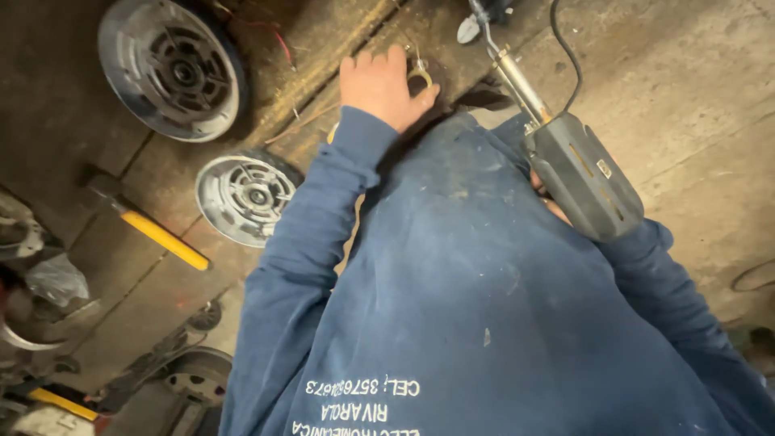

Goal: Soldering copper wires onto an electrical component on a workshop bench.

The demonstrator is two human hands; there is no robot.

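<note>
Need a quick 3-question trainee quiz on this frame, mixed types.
1. True or false: the left hand rests on the floor beside a small metal ring.
2. What does the right hand grip: A) the yellow-handled hammer, B) the grey corded power tool, C) a round fan cover?
3. How many round fan covers lie left of the left hand?

Key: 1 true; 2 B; 3 two.

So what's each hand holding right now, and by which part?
The right hand, mostly hidden, grips the grey corded power tool by its body. The left hand rests on the floor beside a small metal ring; whether its fingers pinch it cannot be told.
</note>
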